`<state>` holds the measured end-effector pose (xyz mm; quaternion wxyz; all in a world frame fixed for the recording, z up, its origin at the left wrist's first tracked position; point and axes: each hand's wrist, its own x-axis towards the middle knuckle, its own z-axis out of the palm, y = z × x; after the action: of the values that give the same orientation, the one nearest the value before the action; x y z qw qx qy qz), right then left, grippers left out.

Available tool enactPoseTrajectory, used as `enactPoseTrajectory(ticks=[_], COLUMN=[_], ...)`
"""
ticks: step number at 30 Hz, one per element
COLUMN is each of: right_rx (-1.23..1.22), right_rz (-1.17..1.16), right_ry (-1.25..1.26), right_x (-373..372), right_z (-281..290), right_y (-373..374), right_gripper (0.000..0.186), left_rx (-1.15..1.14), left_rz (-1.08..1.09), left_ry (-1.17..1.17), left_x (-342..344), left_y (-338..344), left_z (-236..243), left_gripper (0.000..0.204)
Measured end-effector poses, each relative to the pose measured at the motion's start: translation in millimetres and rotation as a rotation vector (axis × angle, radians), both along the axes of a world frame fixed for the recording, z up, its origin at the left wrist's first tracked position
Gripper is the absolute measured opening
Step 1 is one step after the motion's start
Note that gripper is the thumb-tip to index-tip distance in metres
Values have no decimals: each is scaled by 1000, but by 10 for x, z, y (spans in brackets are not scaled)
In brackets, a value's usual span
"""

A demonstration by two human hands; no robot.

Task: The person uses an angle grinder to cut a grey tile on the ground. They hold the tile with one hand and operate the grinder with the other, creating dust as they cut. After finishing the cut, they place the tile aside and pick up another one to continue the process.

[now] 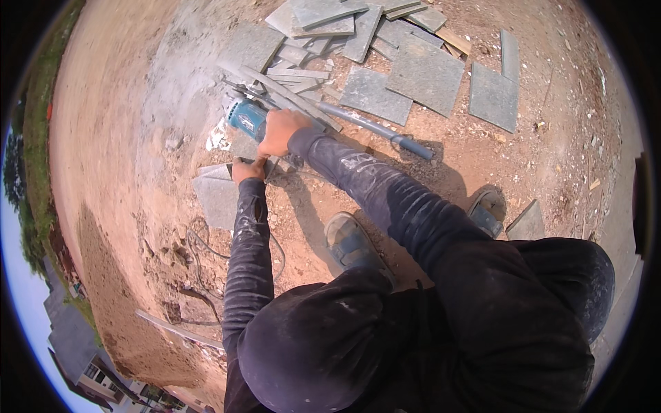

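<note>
The tool (246, 118) is teal and rounded, held in the right hand (281, 131), fingers wrapped round it, arm stretched forward. Just nearer the body, the left hand (248, 170) reaches low; its grip cannot be told. Beside it lies a grey slab (216, 199); beyond the right hand, more slabs (427, 72).

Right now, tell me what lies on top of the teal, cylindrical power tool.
The right grip, a bare hand, covers the near end of the power tool; its teal part shows. The surface beneath the hand is hidden.
</note>
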<state>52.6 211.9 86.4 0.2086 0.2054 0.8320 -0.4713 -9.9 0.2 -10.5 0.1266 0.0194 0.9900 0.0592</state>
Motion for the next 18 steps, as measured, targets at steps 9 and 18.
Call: enactPoseTrajectory(ticks=[9,18], right_rx=[19,-2], right_rz=[7,24], right_ry=[-5,-6], right_x=[40,-8], right_z=[20,-10], right_y=[-14,8], right_gripper=[79,70], left_rx=[-54,16], left_rz=[27,67], left_ry=[-31,-40], left_x=[-8,77], left_y=[28,179], left_z=[19,172], left_gripper=[73,68])
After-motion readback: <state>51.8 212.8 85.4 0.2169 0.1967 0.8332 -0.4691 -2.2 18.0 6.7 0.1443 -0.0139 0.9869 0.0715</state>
